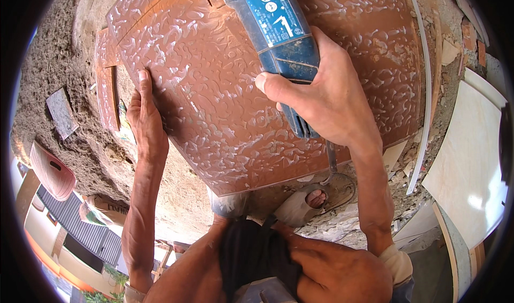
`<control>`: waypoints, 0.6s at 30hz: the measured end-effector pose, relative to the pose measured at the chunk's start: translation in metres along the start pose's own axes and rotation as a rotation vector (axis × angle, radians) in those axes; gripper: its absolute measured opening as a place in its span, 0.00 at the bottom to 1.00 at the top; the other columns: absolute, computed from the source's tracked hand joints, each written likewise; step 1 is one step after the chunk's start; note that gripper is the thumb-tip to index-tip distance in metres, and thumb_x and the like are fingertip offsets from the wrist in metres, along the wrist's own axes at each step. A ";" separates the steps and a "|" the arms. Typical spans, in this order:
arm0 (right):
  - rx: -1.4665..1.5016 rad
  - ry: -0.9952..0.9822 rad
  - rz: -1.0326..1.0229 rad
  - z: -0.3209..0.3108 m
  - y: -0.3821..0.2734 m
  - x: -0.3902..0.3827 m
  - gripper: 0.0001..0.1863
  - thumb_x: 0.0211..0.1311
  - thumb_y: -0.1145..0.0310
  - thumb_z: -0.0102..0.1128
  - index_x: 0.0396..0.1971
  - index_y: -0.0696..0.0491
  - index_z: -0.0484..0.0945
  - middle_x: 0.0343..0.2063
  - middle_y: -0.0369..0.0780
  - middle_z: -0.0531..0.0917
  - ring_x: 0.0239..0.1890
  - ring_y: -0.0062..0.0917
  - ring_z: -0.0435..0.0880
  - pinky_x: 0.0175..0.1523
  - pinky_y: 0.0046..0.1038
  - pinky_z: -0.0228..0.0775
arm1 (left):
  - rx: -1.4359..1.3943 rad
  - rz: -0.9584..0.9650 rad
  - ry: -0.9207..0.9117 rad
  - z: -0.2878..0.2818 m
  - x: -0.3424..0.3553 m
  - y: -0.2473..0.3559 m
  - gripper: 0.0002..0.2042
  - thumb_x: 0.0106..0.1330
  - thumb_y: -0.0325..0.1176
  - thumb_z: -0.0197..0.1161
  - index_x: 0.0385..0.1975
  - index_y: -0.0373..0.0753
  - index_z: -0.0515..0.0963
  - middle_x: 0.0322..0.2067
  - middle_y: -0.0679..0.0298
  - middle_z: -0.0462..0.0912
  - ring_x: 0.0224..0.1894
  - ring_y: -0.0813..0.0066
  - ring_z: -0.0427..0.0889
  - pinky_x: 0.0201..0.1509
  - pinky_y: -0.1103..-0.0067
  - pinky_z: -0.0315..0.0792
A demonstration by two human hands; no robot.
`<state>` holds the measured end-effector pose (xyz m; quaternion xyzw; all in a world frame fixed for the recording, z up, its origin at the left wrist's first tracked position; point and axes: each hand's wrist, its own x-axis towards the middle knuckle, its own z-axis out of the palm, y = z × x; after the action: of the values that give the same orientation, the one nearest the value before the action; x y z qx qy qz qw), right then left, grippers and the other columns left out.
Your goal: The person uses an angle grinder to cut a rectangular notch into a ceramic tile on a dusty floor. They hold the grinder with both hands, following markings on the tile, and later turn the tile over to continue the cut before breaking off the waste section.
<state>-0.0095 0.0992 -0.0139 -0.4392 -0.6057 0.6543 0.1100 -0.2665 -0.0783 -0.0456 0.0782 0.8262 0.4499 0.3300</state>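
A large brown tile [214, 115] with a raised, wavy, glossy pattern lies at an angle in front of my legs. My left hand [144, 115] grips its left edge, fingertips on the top face and the rest of the hand beside the edge. In my right hand [337, 99] is a blue angle grinder [286, 46], held round its body above the tile, thumb across the near side. The grinder's head and disc lie beyond the top of the picture. Near the far end, a dark straight line and orange-brown dust mark the tile's surface.
The grinder's dark cord [332, 161] hangs past the tile's near edge by my foot [316, 198]. A second brown tile piece [107, 102] lies under the left edge. At right are a long white strip [426, 88] and a pale glossy tile [466, 163]. Rough soil and a grey offcut [62, 113] lie left.
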 end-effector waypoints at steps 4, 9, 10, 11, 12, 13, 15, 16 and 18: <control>0.024 -0.021 0.037 -0.002 -0.005 -0.001 0.21 0.64 0.65 0.79 0.51 0.59 0.80 0.29 0.37 0.86 0.29 0.20 0.87 0.36 0.27 0.83 | -0.036 -0.014 0.000 -0.004 0.005 -0.005 0.20 0.82 0.57 0.66 0.32 0.48 0.79 0.20 0.75 0.80 0.17 0.89 0.76 0.17 0.85 0.67; -0.005 -0.023 0.048 -0.002 -0.003 -0.002 0.21 0.64 0.65 0.79 0.50 0.59 0.81 0.29 0.37 0.86 0.29 0.20 0.87 0.36 0.27 0.82 | -0.032 -0.031 -0.001 -0.001 0.001 0.000 0.20 0.83 0.55 0.66 0.33 0.48 0.80 0.21 0.77 0.80 0.17 0.91 0.75 0.18 0.86 0.66; -0.011 -0.022 0.048 -0.003 -0.004 -0.002 0.21 0.64 0.65 0.79 0.50 0.59 0.81 0.29 0.37 0.86 0.29 0.20 0.87 0.36 0.27 0.82 | -0.030 -0.028 0.005 -0.001 0.002 -0.002 0.20 0.83 0.56 0.66 0.33 0.48 0.80 0.21 0.77 0.79 0.17 0.90 0.74 0.18 0.86 0.66; -0.018 -0.021 0.048 -0.003 -0.004 -0.002 0.21 0.64 0.65 0.79 0.50 0.59 0.81 0.29 0.37 0.86 0.29 0.20 0.87 0.36 0.27 0.82 | -0.028 -0.024 0.011 -0.001 0.003 -0.003 0.20 0.83 0.56 0.66 0.33 0.48 0.80 0.20 0.77 0.79 0.17 0.90 0.74 0.17 0.86 0.66; -0.012 -0.024 0.056 -0.003 -0.004 -0.002 0.21 0.64 0.65 0.79 0.50 0.59 0.80 0.29 0.37 0.86 0.29 0.20 0.87 0.36 0.28 0.83 | -0.022 -0.022 0.010 -0.001 0.003 -0.003 0.20 0.82 0.56 0.66 0.33 0.48 0.79 0.20 0.77 0.79 0.16 0.90 0.74 0.17 0.85 0.66; -0.007 -0.028 0.064 -0.003 -0.005 -0.002 0.21 0.64 0.65 0.78 0.50 0.59 0.80 0.29 0.37 0.86 0.29 0.20 0.87 0.36 0.28 0.83 | -0.015 -0.019 0.009 -0.001 0.003 -0.002 0.20 0.82 0.57 0.66 0.32 0.49 0.79 0.20 0.77 0.78 0.16 0.90 0.73 0.17 0.85 0.65; 0.002 -0.034 0.074 -0.004 -0.006 -0.002 0.21 0.64 0.64 0.78 0.51 0.59 0.80 0.29 0.37 0.86 0.29 0.20 0.87 0.36 0.28 0.83 | -0.015 -0.025 0.003 -0.001 0.002 -0.001 0.21 0.82 0.57 0.66 0.32 0.49 0.78 0.19 0.77 0.78 0.16 0.89 0.73 0.16 0.85 0.65; 0.006 -0.036 0.076 -0.004 -0.006 -0.003 0.22 0.64 0.64 0.79 0.51 0.59 0.80 0.29 0.37 0.87 0.29 0.20 0.88 0.36 0.28 0.83 | -0.020 -0.034 -0.002 0.000 0.001 0.001 0.21 0.82 0.58 0.66 0.31 0.49 0.78 0.19 0.77 0.78 0.15 0.89 0.73 0.16 0.85 0.65; 0.007 -0.039 0.068 -0.004 -0.005 -0.003 0.22 0.64 0.64 0.79 0.51 0.59 0.80 0.29 0.38 0.87 0.29 0.20 0.88 0.36 0.28 0.83 | -0.023 -0.037 -0.004 0.000 0.000 0.002 0.21 0.82 0.58 0.66 0.31 0.50 0.77 0.19 0.76 0.77 0.15 0.88 0.73 0.16 0.85 0.65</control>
<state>-0.0069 0.1015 -0.0074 -0.4464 -0.5900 0.6683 0.0773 -0.2665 -0.0773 -0.0444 0.0599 0.8216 0.4529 0.3410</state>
